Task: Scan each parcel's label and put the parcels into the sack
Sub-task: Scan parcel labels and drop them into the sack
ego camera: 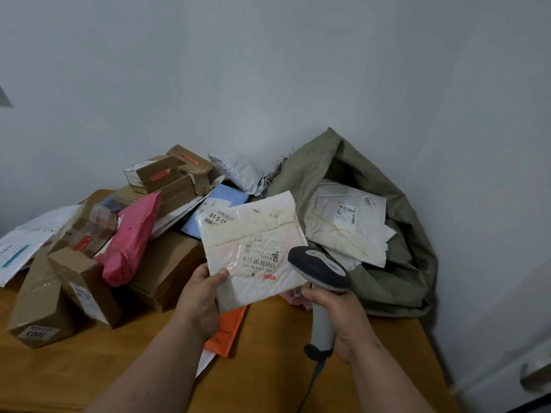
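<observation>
Head view looks down on a wooden table [268,338] set against a pale wall [268,70]. At the table's far right slumps a green sack [402,263], its mouth open toward the camera, with a white mailer [346,225] lying inside it, label up. Left of the sack spreads a heap of parcels: brown boxes [167,263] stacked and tipped over, a pink bag [131,239] leaning across them, a blue mailer [205,213] and a grey bag [238,171] behind. An orange mailer [229,329] lies flat on the table near the front. Above it, the left hand [199,302] grips a white padded parcel [253,251] by its lower left corner, thumb on top, label facing up. The right hand [337,314] is clenched round the handle of a scanner [322,281], whose dark head sits just beside the parcel's label [262,257], at its right edge.
</observation>
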